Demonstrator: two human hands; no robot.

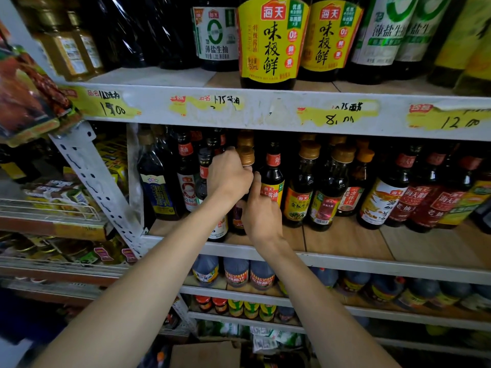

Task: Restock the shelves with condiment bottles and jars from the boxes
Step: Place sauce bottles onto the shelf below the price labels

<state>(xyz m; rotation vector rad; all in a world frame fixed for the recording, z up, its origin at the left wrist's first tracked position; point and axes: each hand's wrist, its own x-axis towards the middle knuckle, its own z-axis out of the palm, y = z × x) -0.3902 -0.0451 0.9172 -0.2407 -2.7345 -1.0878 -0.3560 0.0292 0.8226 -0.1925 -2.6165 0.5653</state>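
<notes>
Both my hands reach into the middle shelf (345,262) among dark sauce bottles. My left hand (228,176) grips the neck of a dark bottle with a gold-brown cap (246,156), just under the cap. My right hand (261,211) holds the body of what looks like the same bottle lower down, its thumb pointing up beside a red-capped soy bottle (272,176). The held bottle's label is mostly hidden behind my hands. To its right stand several gold-capped bottles (301,187).
Large soy bottles with yellow labels (271,41) fill the shelf above. Handwritten price tags (340,115) line its white edge. Red-labelled bottles (425,197) stand at the right. Lower shelves hold jugs (236,273) and jars. A cardboard box (204,354) sits below. Packets fill the left rack.
</notes>
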